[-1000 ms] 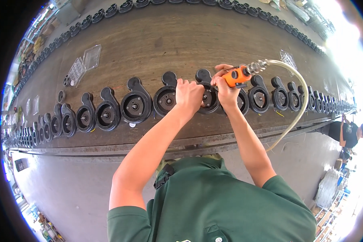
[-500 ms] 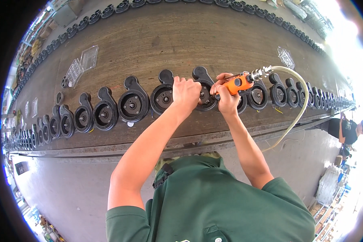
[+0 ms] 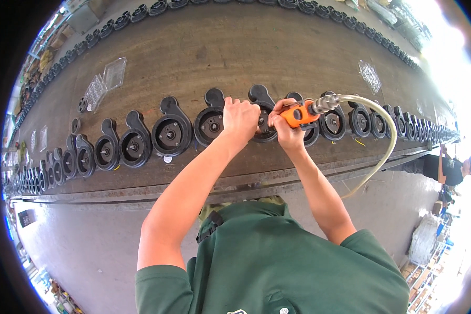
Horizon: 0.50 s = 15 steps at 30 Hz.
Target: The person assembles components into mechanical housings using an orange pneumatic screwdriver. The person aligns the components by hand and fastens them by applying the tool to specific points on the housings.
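My right hand (image 3: 289, 125) is wrapped round an orange air-powered driver (image 3: 300, 113), which has a silver fitting and a clear hose at its outer end. The driver's working end points toward a black round housing (image 3: 261, 95) with a side spout. My left hand (image 3: 240, 121) is curled, knuckles up, at the left rim of that same housing. Whatever its fingertips pinch is hidden under the hand. Just left of it sits another black housing (image 3: 204, 127) with a metal shaft in its centre. My right hand partly covers the housing to the right.
Similar black housings (image 3: 167, 135) stand in a long row along the near side of the wooden table (image 3: 193, 57), another row along the far edge. Clear plastic trays (image 3: 114, 73) lie at left and right. The air hose (image 3: 390, 141) loops over the table edge. A person (image 3: 450, 168) stands far right.
My right hand has shifted slightly left and the driver has turned, its body now lying flatter with the hose end lower. My left hand stays nearly where it was.
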Each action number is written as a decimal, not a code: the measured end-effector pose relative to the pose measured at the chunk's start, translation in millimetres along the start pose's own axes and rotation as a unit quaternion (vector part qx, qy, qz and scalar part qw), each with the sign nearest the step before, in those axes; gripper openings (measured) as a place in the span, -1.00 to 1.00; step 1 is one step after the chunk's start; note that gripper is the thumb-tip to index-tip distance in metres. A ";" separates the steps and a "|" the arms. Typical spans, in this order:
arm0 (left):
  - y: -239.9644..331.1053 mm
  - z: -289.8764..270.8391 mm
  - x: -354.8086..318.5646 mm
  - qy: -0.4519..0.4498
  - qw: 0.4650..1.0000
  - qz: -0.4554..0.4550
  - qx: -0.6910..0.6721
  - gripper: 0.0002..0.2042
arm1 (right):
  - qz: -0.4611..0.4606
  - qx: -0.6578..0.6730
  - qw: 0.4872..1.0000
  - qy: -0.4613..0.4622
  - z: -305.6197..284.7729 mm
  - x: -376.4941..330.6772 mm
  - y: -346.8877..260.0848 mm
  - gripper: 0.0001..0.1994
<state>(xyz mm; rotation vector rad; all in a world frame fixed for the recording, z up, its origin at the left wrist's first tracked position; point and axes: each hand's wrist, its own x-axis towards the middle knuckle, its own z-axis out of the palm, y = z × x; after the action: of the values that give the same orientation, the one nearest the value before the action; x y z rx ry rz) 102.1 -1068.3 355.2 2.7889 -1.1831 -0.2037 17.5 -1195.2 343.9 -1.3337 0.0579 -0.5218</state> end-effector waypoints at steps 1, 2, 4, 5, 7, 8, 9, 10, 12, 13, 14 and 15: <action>-0.9 -2.0 1.3 0.012 1.000 0.002 -0.002 -0.67 | -0.005 -0.014 1.000 -0.005 -2.4 0.2 4.6 -0.79; -1.2 -1.1 2.3 0.015 1.000 0.001 -0.002 -0.68 | -0.010 -0.028 1.000 -0.010 -3.8 0.3 8.8 -0.80; -1.2 3.0 2.5 0.023 1.000 -0.002 -0.004 -0.69 | -0.024 -0.059 0.998 0.006 -3.2 -0.9 12.0 -0.83; -0.8 3.6 2.8 0.018 1.000 -0.008 -0.008 -0.70 | -0.027 -0.061 0.998 0.005 -1.7 -1.0 11.0 -0.83; -0.2 3.3 4.3 0.011 1.000 -0.020 -0.016 -0.71 | -0.032 -0.068 0.997 -0.011 -0.7 -0.6 8.4 -0.80; -1.5 3.1 3.4 0.016 0.999 -0.020 -0.026 -0.71 | -0.028 -0.063 0.997 -0.018 0.0 0.1 6.5 -0.80; -2.9 3.3 1.2 0.022 0.999 -0.020 -0.037 -0.70 | -0.023 -0.058 0.998 -0.025 1.6 0.9 4.2 -0.79; -3.6 4.4 1.1 0.029 0.998 -0.019 -0.048 -0.68 | -0.021 -0.055 0.998 -0.032 2.2 3.3 1.2 -0.78; -1.0 18.8 -20.5 0.205 0.957 -0.007 -0.207 -0.49 | -0.044 -0.052 0.998 -0.019 -1.3 1.0 5.1 -0.76; 10.7 7.2 -37.9 0.266 0.926 -0.033 -0.264 -0.53 | -0.034 -0.048 0.998 -0.019 -1.1 -0.7 1.6 -0.76; 21.4 3.1 -55.8 0.287 0.906 -0.078 -0.301 -0.60 | -0.022 -0.044 0.999 -0.018 -0.8 -2.5 -0.8 -0.76; 30.9 7.9 -70.7 0.260 0.895 -0.134 -0.337 -0.65 | -0.023 -0.040 0.999 -0.025 -1.1 -1.9 0.6 -0.77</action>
<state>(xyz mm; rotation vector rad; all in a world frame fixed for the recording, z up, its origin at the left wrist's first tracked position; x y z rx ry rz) 30.3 -1039.1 357.8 2.1596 -0.4679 0.0992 15.7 -1195.3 342.6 -1.4277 0.0068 -0.5289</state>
